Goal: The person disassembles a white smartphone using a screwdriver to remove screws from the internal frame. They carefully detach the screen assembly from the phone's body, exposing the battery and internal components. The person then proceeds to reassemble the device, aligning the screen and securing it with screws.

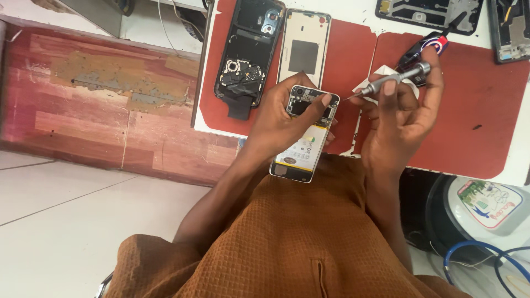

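Observation:
My left hand point(279, 118) grips an opened phone point(303, 149) with its back cover off, showing a pale battery and the circuit board near the camera end; my thumb lies across the board. My right hand point(400, 113) holds a slim grey screwdriver point(395, 79) between fingers and thumb, its thin tip pointing left toward the top of the phone, just short of it. Both hands hover over the near edge of a red work mat point(475, 110).
On the mat lie a black phone back with exposed parts point(248, 49) and a pale phone frame point(303, 47). More dismantled phone parts point(428, 14) sit at the far edge. A round white-lidded container point(486, 207) and blue cable point(480, 251) lie at lower right.

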